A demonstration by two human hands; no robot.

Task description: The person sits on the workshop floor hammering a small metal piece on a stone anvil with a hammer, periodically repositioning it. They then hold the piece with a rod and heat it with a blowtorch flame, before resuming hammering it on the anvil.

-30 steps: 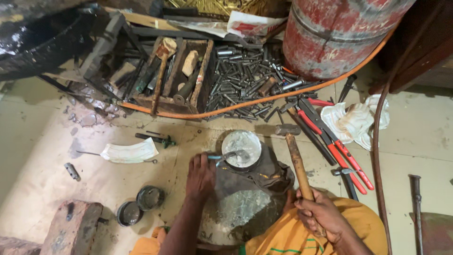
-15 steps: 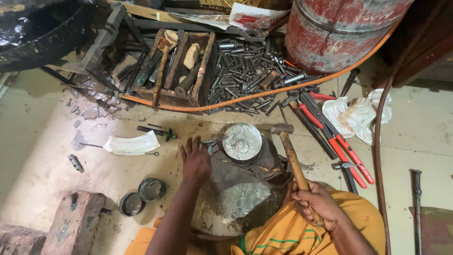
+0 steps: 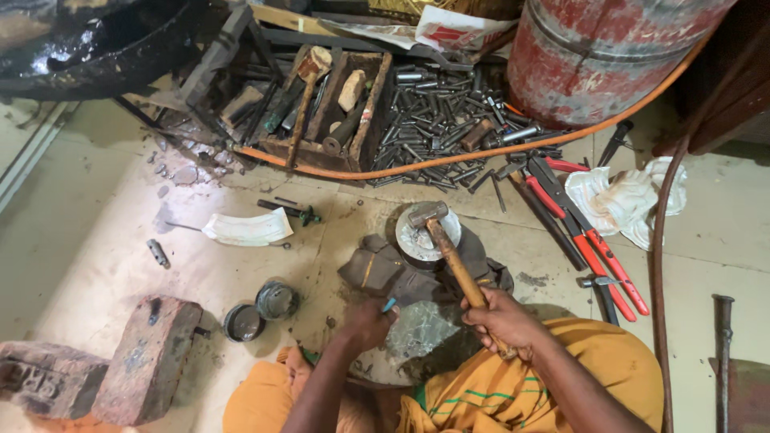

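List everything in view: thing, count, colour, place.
hammer: 1, wooden handle, metal head, head on the disc
metal disc: 1, silvery, floor centre
wooden tray: 1, brown, holds tools, top centre
metal rods: many, dark grey, heaped right of tray
drum: 1, red, top right
hose: 1, orange, runs past tray and drum
cutters: 2 pairs, red handles, right
cloth: 1, white, right
round tins: 2, dark, lower left
bricks: 2, reddish, bottom left
left hand: 1, low, small blue item at fingers
right hand: 1, grips hammer handle
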